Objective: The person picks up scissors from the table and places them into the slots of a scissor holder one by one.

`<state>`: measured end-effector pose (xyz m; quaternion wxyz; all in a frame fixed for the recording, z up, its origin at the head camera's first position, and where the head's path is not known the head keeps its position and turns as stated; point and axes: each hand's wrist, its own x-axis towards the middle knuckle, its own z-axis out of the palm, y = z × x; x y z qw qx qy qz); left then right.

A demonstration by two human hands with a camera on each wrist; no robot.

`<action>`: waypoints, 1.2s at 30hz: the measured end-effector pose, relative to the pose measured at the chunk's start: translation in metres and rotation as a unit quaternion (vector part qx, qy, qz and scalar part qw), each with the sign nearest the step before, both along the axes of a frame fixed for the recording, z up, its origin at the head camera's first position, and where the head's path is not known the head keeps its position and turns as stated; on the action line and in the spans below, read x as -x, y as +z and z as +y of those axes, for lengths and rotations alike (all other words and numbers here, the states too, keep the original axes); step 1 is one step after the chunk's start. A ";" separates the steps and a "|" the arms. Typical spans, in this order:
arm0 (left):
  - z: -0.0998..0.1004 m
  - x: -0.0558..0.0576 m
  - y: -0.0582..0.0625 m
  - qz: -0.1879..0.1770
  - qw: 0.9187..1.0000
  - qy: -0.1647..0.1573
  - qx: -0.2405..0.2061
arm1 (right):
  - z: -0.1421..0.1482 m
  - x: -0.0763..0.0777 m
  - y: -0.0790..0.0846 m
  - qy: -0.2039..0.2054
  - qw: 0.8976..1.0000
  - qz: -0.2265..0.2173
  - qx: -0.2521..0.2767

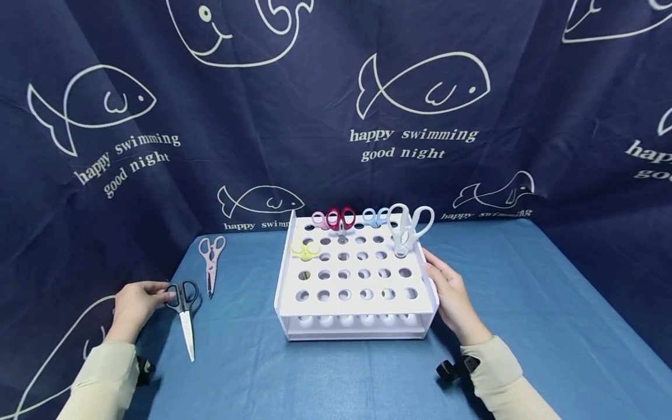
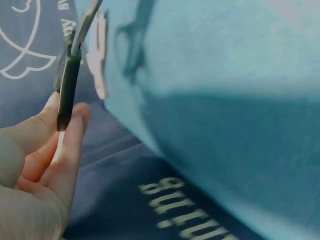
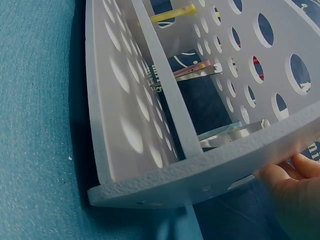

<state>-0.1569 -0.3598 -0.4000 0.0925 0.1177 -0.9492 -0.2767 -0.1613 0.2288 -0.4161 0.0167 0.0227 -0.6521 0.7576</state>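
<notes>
My left hand (image 1: 135,306) pinches one handle loop of the black-handled scissors (image 1: 186,332) between thumb and fingers. Their blades point toward the near side of the table, and in the left wrist view they are held above the cloth, casting a shadow on it. Against the outer right side of a white rack with round holes (image 1: 354,306), my right hand (image 1: 454,300) rests with its fingertips. Standing in the rack are yellow scissors (image 1: 305,251), pink scissors (image 1: 320,220), dark red scissors (image 1: 341,220), light blue scissors (image 1: 375,217) and large white scissors (image 1: 406,233).
Pale pink scissors (image 1: 212,265) lie on the blue tablecloth (image 1: 236,373) beyond the black-handled pair, near the left edge. A dark blue curtain (image 1: 315,116) with white fish drawings hangs behind the table and along its sides.
</notes>
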 end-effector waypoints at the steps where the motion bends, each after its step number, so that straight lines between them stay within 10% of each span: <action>1: 0.001 0.000 0.003 -0.002 1.000 -0.003 -0.010 | 0.000 0.000 0.000 0.000 1.000 0.001 -0.001; 16: 0.030 -0.004 0.051 0.028 0.996 -0.016 -0.083 | -0.001 0.002 -0.004 0.001 1.000 0.010 0.002; 36: 0.076 0.021 0.091 0.106 0.979 -0.048 -0.166 | 0.000 0.001 0.000 0.004 1.000 -0.006 0.002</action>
